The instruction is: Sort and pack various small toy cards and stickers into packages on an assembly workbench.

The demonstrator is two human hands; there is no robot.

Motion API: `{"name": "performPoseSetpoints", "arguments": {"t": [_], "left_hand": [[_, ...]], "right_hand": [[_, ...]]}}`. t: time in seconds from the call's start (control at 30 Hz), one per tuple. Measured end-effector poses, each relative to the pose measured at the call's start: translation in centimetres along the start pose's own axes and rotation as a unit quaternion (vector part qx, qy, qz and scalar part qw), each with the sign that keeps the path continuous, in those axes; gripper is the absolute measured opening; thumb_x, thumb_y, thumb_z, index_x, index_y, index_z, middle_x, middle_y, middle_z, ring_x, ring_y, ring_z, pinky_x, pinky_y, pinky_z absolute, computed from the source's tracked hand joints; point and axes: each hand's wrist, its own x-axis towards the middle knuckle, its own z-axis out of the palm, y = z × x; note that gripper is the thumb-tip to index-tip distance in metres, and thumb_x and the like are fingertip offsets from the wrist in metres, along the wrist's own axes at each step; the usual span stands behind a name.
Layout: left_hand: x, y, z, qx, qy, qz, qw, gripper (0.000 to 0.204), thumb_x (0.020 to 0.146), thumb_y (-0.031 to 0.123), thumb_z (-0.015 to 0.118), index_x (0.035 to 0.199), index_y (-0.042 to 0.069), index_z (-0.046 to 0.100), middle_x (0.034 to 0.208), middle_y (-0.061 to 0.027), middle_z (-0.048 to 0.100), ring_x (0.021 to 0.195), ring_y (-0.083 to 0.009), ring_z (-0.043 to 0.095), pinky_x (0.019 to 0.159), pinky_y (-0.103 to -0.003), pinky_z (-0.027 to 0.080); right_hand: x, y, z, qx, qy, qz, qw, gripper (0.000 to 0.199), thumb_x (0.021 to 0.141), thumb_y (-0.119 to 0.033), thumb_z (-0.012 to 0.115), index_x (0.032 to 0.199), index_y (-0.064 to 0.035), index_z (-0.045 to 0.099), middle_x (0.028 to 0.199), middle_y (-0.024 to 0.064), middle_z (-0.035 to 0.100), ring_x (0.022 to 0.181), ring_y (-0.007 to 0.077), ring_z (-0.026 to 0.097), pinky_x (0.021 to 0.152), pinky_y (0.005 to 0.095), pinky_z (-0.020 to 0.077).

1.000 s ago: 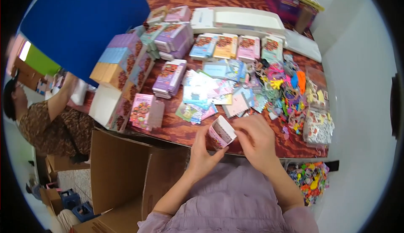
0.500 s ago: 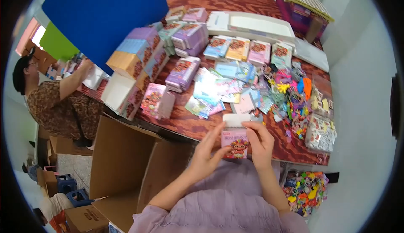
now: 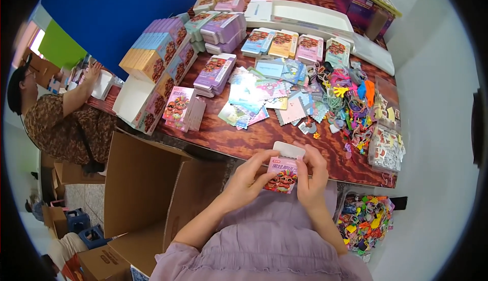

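A small pink cardboard box with a printed cartoon figure is held upright at the table's front edge. Its white top flap stands raised. My left hand pinches the box's left side, thumb on the front and a finger up by the flap. Along the right side my right hand grips it, thumb at the upper right corner and fingers behind. Beyond the box lie loose printed cards and a heap of small colourful toys and bands.
Stacked purple boxes and pink boxes stand left on the table. A white tray is at the back, a bag of white pieces at right. An open carton sits below left, a toy-filled bin below right. Another person works far left.
The white flap has tilted further back and up, and the box's face shows more. My right thumb has shifted to the box's upper corner. The whole view has moved slightly.
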Motion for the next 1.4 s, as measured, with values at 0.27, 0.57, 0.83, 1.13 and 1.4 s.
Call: {"name": "performPoseSetpoints", "arguments": {"t": [0.27,0.57,0.83,1.13,1.4], "left_hand": [[-0.5,0.3,-0.4,-0.032,0.004,-0.079,0.996,0.044,0.096,0.000,0.059,0.138,0.001,0.044,0.119,-0.0140,0.060,0.102,-0.0193,0.067,0.083,-0.029,0.054],[-0.3,-0.8,-0.1,0.003,0.060,-0.033,0.998,0.052,0.095,0.000,0.062,0.138,0.002,0.035,0.125,-0.0188,0.058,0.109,-0.0258,0.067,0.089,-0.035,0.055],[0.1,0.3,-0.4,0.067,0.012,-0.061,0.996,0.056,0.094,0.000,0.062,0.141,0.004,0.033,0.126,-0.0197,0.059,0.110,-0.0307,0.068,0.087,-0.038,0.057],[-0.2,1.1,-0.4,0.038,-0.013,-0.073,0.997,0.062,0.093,0.000,0.063,0.145,0.007,0.031,0.125,-0.0167,0.060,0.106,-0.0292,0.069,0.082,-0.036,0.057],[-0.8,0.2,-0.3,0.034,0.012,-0.059,0.998,0.066,0.090,-0.007,0.064,0.147,0.007,0.033,0.123,-0.0140,0.059,0.101,-0.0212,0.068,0.081,-0.031,0.056]], "right_hand": [[0.4,1.7,-0.4,0.119,-0.055,0.126,0.983,0.014,0.094,-0.002,0.063,0.107,0.0024,0.061,0.091,0.0061,0.061,0.077,0.0114,0.055,0.069,0.0246,0.0448],[2.5,0.8,-0.9,0.137,-0.146,0.062,0.978,0.012,0.091,0.004,0.061,0.103,0.0010,0.062,0.101,0.0070,0.064,0.091,0.0105,0.059,0.078,0.0232,0.0475],[2.4,0.6,-0.6,0.246,-0.123,0.292,0.916,0.009,0.088,0.001,0.068,0.095,0.0005,0.063,0.096,0.0064,0.068,0.088,0.0088,0.063,0.078,0.0225,0.0511],[3.2,0.7,-1.8,0.222,-0.147,0.306,0.914,0.006,0.087,0.001,0.070,0.091,0.0014,0.065,0.092,0.0062,0.070,0.083,0.0076,0.064,0.072,0.0221,0.0512],[3.0,-0.1,-2.8,0.088,-0.223,0.107,0.965,0.016,0.084,0.004,0.067,0.100,0.0027,0.072,0.106,0.0133,0.071,0.093,0.0190,0.068,0.078,0.0283,0.0531]]}}
